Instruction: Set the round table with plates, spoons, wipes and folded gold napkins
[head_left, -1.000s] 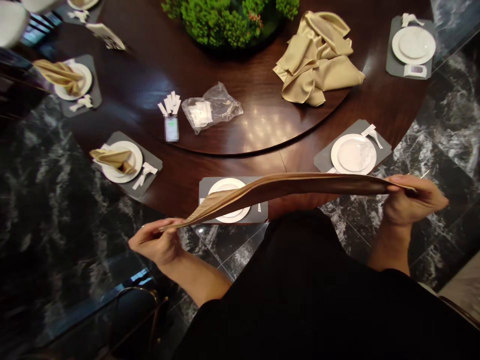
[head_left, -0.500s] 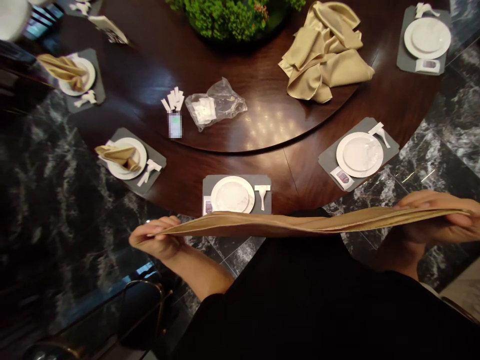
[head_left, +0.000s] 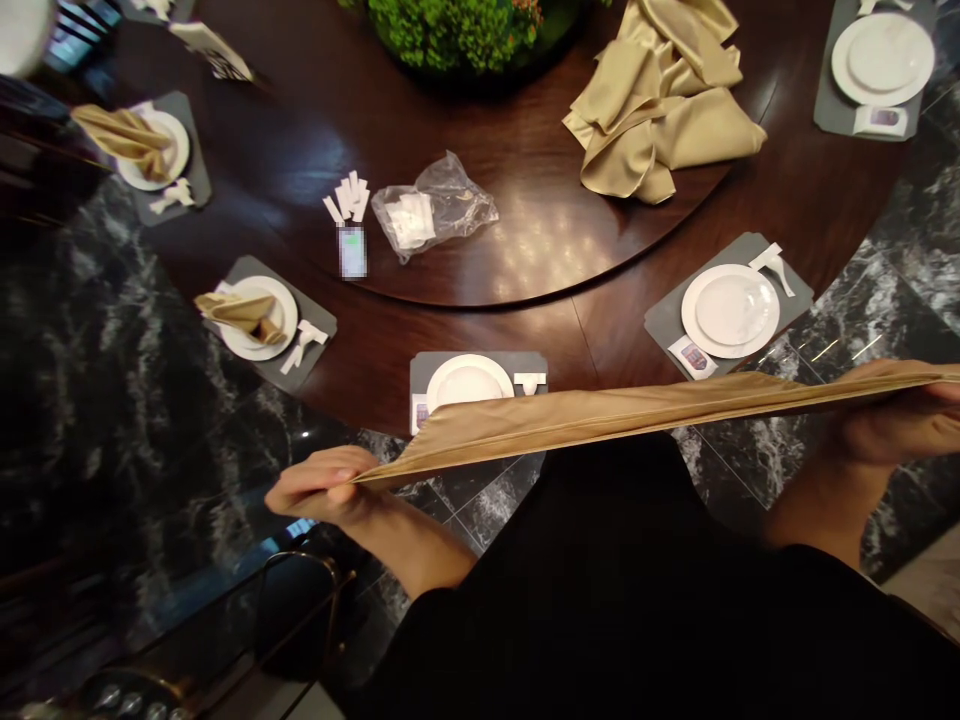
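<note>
While both hands hold it stretched taut near the table edge, the gold cloth (head_left: 600, 422) runs as a long folded band from lower left of centre to the right edge of the frame, left end lower. Left hand (head_left: 322, 487): pinching the cloth's left end between thumb and fingers, left of centre. Right hand (head_left: 900, 430): gripping the other end at the right edge; partly behind cloth, partly cut off, exact finger placement can't tell. Layers and a fold line visible along the band.

Cloth hides the lower part of the centre plate (head_left: 469, 375), which sits on a grey mat (head_left: 487, 358) with a white spoon (head_left: 530, 382) to its right. Right of centre, another plate (head_left: 731, 310) with a printed packet (head_left: 693, 357) at its lower left. Left side, two folded napkins (head_left: 241, 312) (head_left: 131, 142) on plates. Upper right, crumpled heap of gold fabric (head_left: 660, 120) on the dark wooden table (head_left: 525, 325). Upper middle, clear plastic bag (head_left: 450, 200) with white contents, white strips (head_left: 347, 197) just left of it; item below strips pixelated. Top centre, green foliage (head_left: 457, 35).
</note>
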